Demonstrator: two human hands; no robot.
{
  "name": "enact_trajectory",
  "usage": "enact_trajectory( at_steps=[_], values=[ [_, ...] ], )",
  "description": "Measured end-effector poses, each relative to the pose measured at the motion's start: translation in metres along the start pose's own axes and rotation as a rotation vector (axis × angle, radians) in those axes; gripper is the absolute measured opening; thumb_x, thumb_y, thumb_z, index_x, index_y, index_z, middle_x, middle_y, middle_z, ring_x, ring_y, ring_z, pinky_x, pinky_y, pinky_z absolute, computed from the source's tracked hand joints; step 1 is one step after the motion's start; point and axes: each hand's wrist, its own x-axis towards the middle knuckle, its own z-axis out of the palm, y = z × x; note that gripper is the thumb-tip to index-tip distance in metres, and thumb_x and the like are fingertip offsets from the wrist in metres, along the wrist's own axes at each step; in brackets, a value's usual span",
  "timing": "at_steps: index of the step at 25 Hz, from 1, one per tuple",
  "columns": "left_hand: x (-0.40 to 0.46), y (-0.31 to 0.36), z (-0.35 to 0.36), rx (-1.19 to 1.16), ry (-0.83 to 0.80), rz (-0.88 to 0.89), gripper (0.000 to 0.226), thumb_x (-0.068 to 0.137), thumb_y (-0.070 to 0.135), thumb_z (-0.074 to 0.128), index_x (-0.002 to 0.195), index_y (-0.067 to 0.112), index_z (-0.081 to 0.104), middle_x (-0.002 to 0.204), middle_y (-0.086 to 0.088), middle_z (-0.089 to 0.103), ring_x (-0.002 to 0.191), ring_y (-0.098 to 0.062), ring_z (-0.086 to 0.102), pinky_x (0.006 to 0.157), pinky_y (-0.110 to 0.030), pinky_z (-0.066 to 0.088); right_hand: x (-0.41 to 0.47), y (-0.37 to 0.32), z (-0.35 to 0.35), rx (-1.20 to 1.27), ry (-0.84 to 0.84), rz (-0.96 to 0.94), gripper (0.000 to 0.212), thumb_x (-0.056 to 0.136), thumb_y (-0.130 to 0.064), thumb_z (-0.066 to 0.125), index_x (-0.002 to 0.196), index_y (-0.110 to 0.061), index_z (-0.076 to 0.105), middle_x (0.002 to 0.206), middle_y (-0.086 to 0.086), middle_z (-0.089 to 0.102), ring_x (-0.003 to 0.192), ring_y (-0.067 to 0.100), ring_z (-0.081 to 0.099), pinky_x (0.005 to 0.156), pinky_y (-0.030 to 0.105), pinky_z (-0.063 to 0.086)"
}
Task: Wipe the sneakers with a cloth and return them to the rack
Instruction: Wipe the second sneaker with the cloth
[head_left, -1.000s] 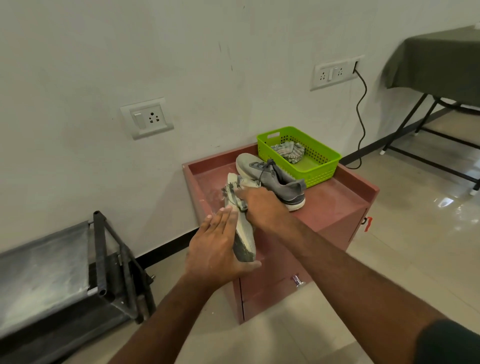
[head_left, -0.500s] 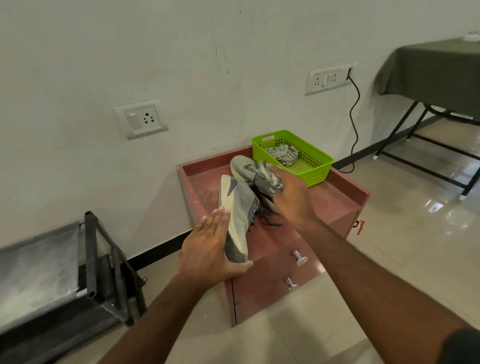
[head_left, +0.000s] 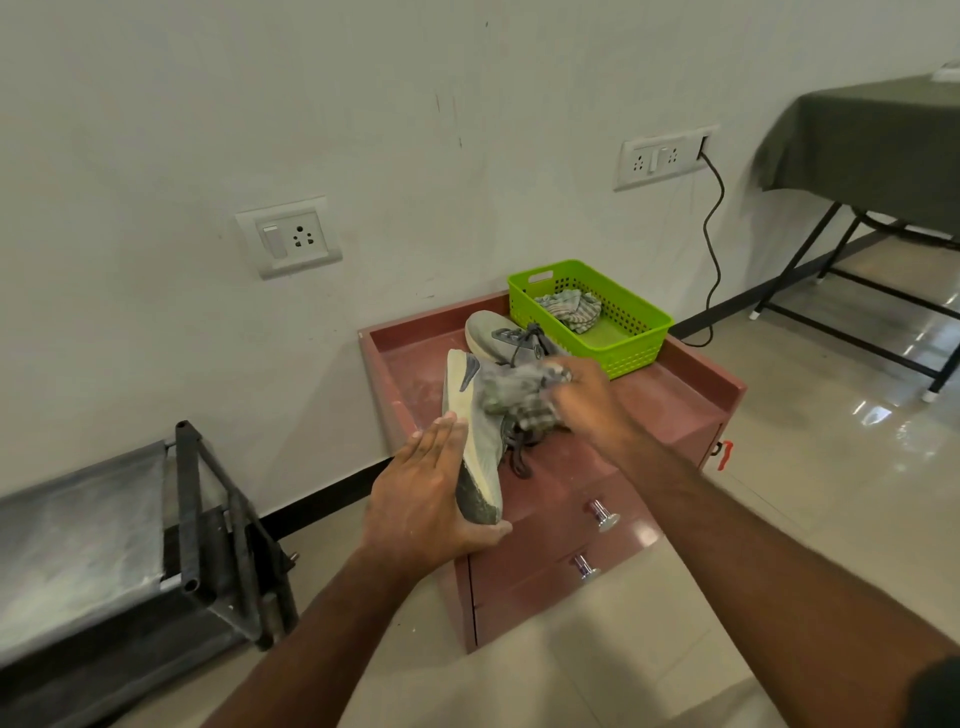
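Right hand is motion-blurred; its fingers are bunched round a checked cloth pressed on the upper of the held sneaker, but the individual fingers cannot be made out. Left hand supports that sneaker from the sole side, fingers straight along the sole, thumb hooked under the heel end. The sneaker stands on its side over the front-left corner of the red cabinet, laces hanging loose. The second sneaker lies on the cabinet top behind it, partly covered by cloth and hand. Another rag sits in the green basket at the back right; the far basket wall touches or nearly touches the wall, cannot tell which.

Against half a second earlier: cloth has moved from the rear sneaker's laces down onto the held sneaker's side; left hand's hold unchanged.

Rack is at lower left, cut off by the frame edge, open floor between it and the cabinet. Cabinet top has a raised rim.
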Motion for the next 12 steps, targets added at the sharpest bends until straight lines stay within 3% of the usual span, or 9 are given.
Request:
enact_trajectory(
  at_steps=[1,2,3,4,5,8,12],
  values=[
    [-0.001,0.001,0.000,-0.011,0.005,0.007,0.126,0.057,0.087,0.054,0.152,0.006,0.037,0.157,-0.011,0.040,0.145,-0.019,0.039,0.119,-0.033,0.020,0.003,-0.001,0.006,-0.039,0.141,-0.060,0.045,0.080,0.007,0.048,0.109,-0.014,0.075,0.102,0.009,0.075,0.096,0.027,0.071,0.089,0.043,0.057],
    [-0.002,0.002,0.000,-0.029,0.007,0.024,0.127,0.060,0.086,0.055,0.156,0.007,0.028,0.162,-0.009,0.030,0.149,-0.016,0.029,0.121,-0.030,0.014,0.007,-0.002,0.016,-0.131,0.238,-0.146,0.048,0.084,0.005,0.049,0.121,-0.017,0.070,0.113,0.002,0.072,0.106,0.018,0.065,0.098,0.029,0.050],
    [-0.004,0.004,0.000,-0.053,-0.009,0.046,0.128,0.064,0.085,0.057,0.159,0.009,0.016,0.166,-0.006,0.016,0.152,-0.012,0.015,0.122,-0.028,0.007,0.006,-0.004,0.028,-0.231,0.266,-0.224,0.050,0.087,0.006,0.048,0.130,-0.015,0.064,0.121,0.000,0.067,0.113,0.012,0.058,0.100,0.013,0.039],
    [-0.006,0.005,0.001,-0.075,-0.033,0.059,0.129,0.068,0.084,0.059,0.160,0.011,0.006,0.166,-0.003,0.003,0.152,-0.009,0.004,0.123,-0.027,0.001,0.007,-0.008,0.041,-0.302,0.194,-0.284,0.051,0.089,0.007,0.048,0.135,-0.013,0.059,0.130,0.002,0.062,0.122,0.011,0.053,0.100,0.007,0.031],
    [-0.008,0.007,0.001,-0.088,-0.040,0.062,0.129,0.070,0.083,0.058,0.160,0.013,-0.001,0.166,-0.001,-0.004,0.152,-0.008,-0.001,0.123,-0.027,-0.001,0.010,-0.008,0.050,-0.402,0.060,-0.329,0.051,0.090,0.006,0.048,0.136,-0.012,0.058,0.137,0.006,0.059,0.129,0.015,0.050,0.102,0.008,0.028],
    [-0.010,0.006,-0.002,-0.061,-0.018,0.004,0.130,0.070,0.087,0.054,0.159,0.012,-0.005,0.168,-0.003,0.003,0.155,-0.012,0.007,0.126,-0.032,0.003,0.007,-0.010,0.062,-0.698,-0.314,-0.397,0.054,0.083,0.005,0.050,0.131,-0.016,0.064,0.143,0.006,0.056,0.137,0.020,0.046,0.114,0.027,0.031],
    [-0.013,0.007,-0.005,-0.053,-0.039,-0.027,0.131,0.072,0.087,0.051,0.155,0.015,-0.020,0.169,0.000,0.001,0.154,-0.008,0.006,0.126,-0.038,0.005,-0.016,-0.022,0.048,-0.557,-0.352,-0.295,0.055,0.077,0.003,0.048,0.114,-0.029,0.074,0.126,-0.003,0.069,0.121,0.010,0.059,0.102,0.032,0.049]
  ],
)
